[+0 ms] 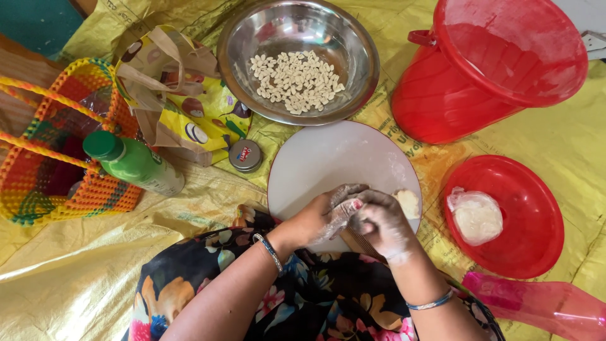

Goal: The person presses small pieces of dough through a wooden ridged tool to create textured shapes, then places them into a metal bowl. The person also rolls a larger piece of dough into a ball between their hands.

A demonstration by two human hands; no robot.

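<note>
Hands knead dough beside steel bowl holding small dough pieces.

Green bottle beside woven basket; red bucket tipped.

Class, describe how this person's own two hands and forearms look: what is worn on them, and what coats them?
The left hand and right hand are dusted with pale flour. Both forearms are bare, with no sleeves. A thin silver beaded bangle circles the left wrist; a thin blue bangle circles the right forearm.
</note>
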